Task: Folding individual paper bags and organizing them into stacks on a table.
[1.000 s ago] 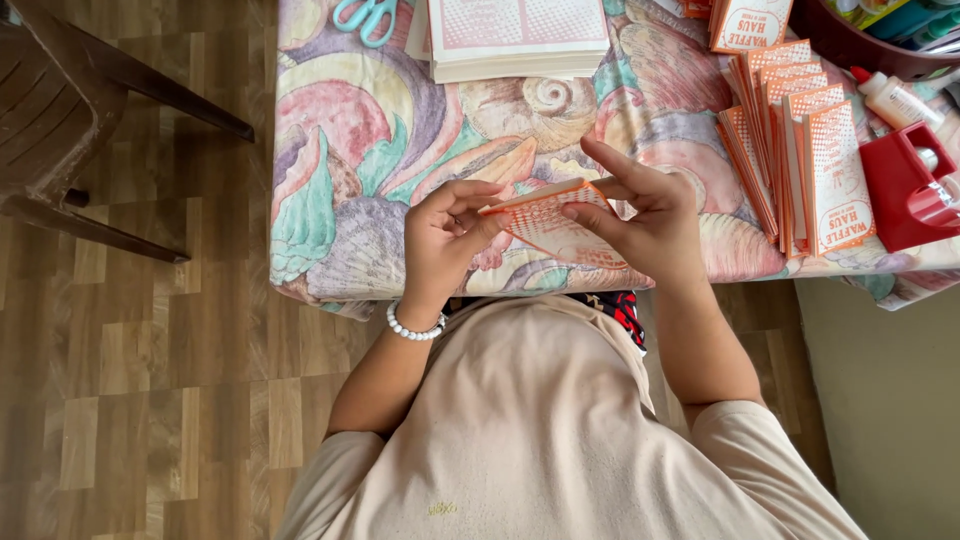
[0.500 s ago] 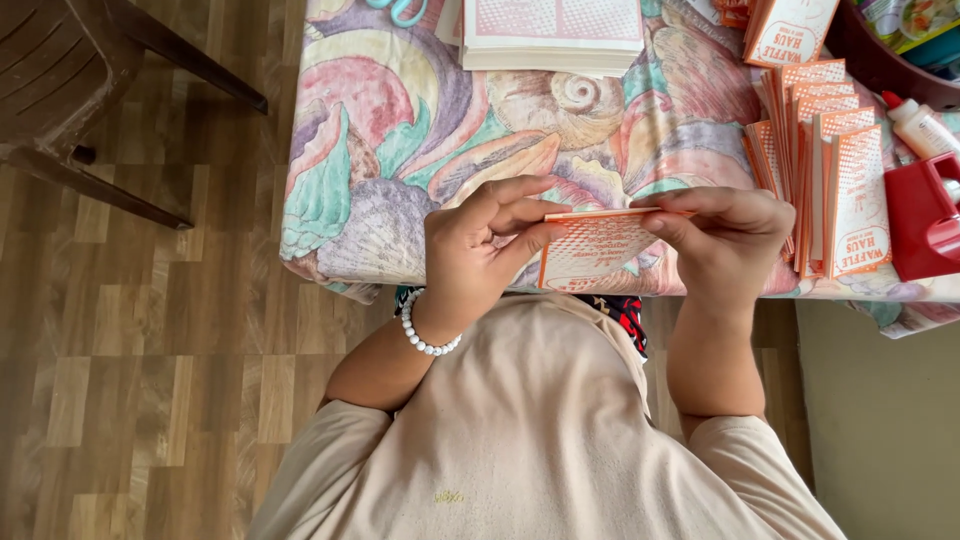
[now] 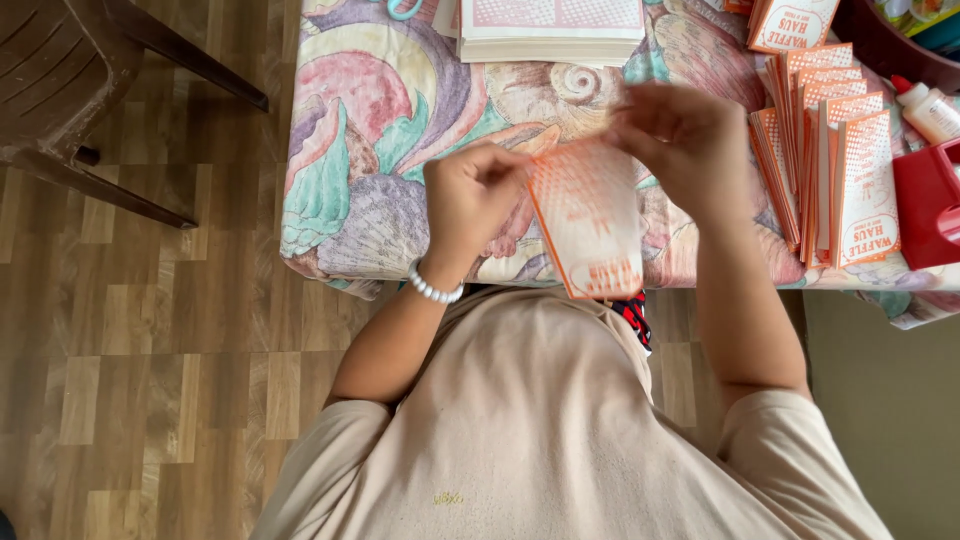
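An orange-and-white paper sleeve (image 3: 590, 225) is held upright over the near edge of the table (image 3: 350, 200), its narrow end pointing toward my body. My left hand (image 3: 470, 200), with a white bead bracelet on the wrist, grips its left upper edge. My right hand (image 3: 680, 150) holds its top right corner and looks blurred. A row of finished orange-and-white sleeves (image 3: 830, 160) lies on the table just right of my right hand.
A stack of flat printed sheets (image 3: 550, 25) lies at the table's far edge, with scissors handles (image 3: 405, 8) beside it. A red holder (image 3: 925, 205) and a glue bottle (image 3: 925, 110) sit at right. A brown plastic chair (image 3: 70, 90) stands left on the wood floor.
The paper piece went from flat and horizontal between my hands to hanging upright as an opened sleeve. Both hands rose slightly and my right hand moved up and back.
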